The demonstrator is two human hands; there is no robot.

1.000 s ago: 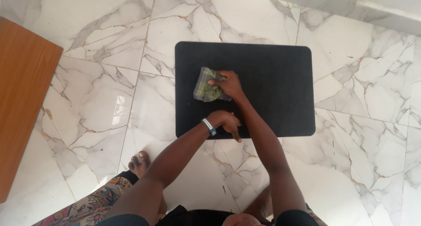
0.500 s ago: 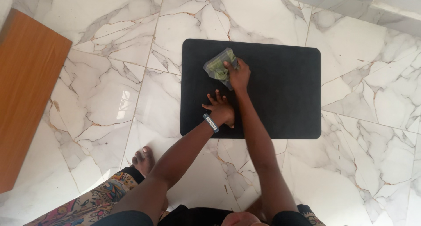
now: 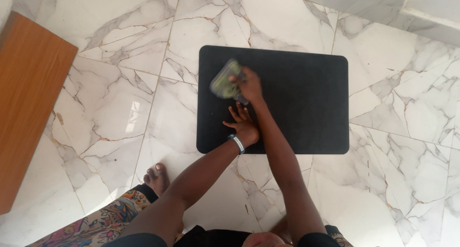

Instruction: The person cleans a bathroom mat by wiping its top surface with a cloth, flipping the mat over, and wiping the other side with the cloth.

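Observation:
A black rectangular mat with rounded corners lies flat on the white marble floor. My right hand presses a crumpled green and grey cloth onto the mat's left part; the cloth is blurred by motion. My left hand, with a dark wristband, lies flat on the mat with fingers spread, just below the right hand and near the mat's front edge.
A brown wooden panel stands at the left edge of view. My bare foot and a patterned garment rest on the marble floor at the lower left. A white step or ledge runs along the top right.
My right hand has swept the cloth over the mat: up toward the far edge, then back down and to the left. My left hand has turned flat onto the mat and stayed there.

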